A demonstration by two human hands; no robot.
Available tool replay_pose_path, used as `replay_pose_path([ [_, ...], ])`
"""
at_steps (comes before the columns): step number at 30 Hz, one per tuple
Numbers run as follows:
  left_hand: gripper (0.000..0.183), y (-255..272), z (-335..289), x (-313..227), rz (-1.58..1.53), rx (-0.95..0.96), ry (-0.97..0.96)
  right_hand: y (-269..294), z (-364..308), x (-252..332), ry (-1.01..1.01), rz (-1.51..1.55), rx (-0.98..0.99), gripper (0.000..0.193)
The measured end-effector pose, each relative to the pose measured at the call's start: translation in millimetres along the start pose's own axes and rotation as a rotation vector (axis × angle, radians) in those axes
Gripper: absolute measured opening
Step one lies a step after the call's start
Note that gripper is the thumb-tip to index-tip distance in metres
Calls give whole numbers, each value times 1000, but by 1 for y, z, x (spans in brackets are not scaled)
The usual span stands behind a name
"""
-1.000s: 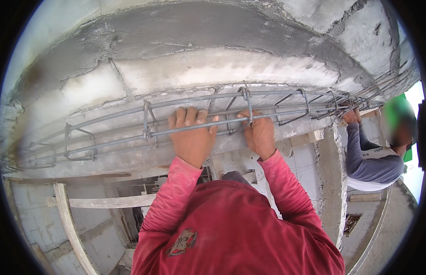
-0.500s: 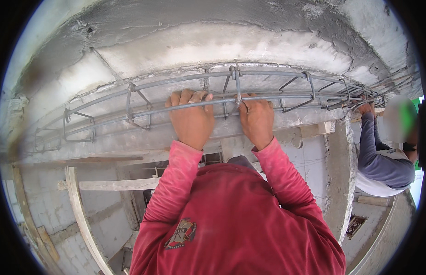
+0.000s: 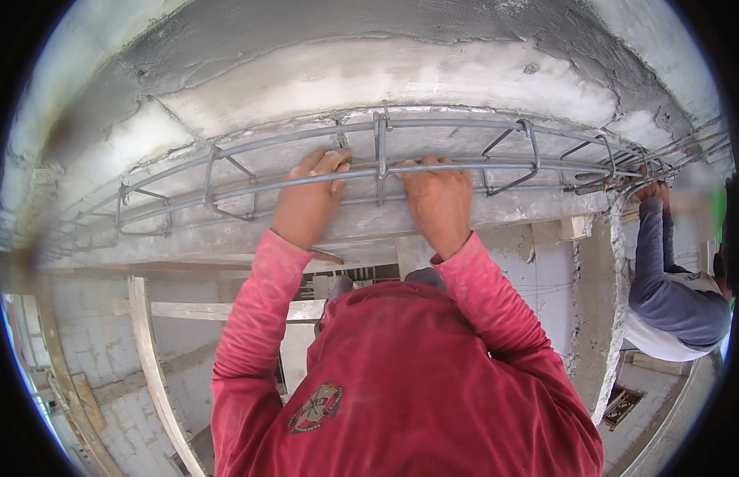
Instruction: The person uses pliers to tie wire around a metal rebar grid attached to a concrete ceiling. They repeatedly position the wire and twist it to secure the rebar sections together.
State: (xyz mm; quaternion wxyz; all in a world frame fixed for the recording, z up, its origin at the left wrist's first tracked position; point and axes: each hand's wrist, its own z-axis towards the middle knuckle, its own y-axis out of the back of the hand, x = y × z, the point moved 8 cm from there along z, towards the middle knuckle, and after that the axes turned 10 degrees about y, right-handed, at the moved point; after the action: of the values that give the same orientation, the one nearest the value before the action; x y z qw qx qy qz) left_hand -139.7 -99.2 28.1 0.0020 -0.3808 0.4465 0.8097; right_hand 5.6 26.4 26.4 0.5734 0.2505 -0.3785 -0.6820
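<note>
A long rebar cage (image 3: 298, 182) of grey bars and bent stirrups runs across in front of a block wall. My left hand (image 3: 307, 203) is raised at its near bar, fingers curled behind the bar and thumb pressed toward them; what lies between them is hidden. Right of the middle stirrup (image 3: 381, 151), my right hand (image 3: 439, 203) has its fingers bent around the same near bar. That stirrup stands between my hands, close to my right fingertips, with a short bar end projecting at its top.
A concrete ledge (image 3: 504, 209) runs below the cage. Far right, another person's hands (image 3: 649, 191) are at the cage's end, beside a rough concrete column (image 3: 596, 310). Wooden props (image 3: 151, 358) stand lower left. Wet-looking grey mortar (image 3: 306, 24) covers the upper wall.
The middle stirrup sits a little farther left against the wall joint behind it. My right hand is now farther from it. The view has shifted slightly.
</note>
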Motion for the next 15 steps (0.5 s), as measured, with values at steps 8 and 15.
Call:
replay_pose_path([
  [8,37,5,-8,-27,259,-208,12,-3,0,-4,-62,36,36,12],
  [15,14,4,-4,-22,304,-213,-83,-3,-2,-4,-69,77,27,14],
])
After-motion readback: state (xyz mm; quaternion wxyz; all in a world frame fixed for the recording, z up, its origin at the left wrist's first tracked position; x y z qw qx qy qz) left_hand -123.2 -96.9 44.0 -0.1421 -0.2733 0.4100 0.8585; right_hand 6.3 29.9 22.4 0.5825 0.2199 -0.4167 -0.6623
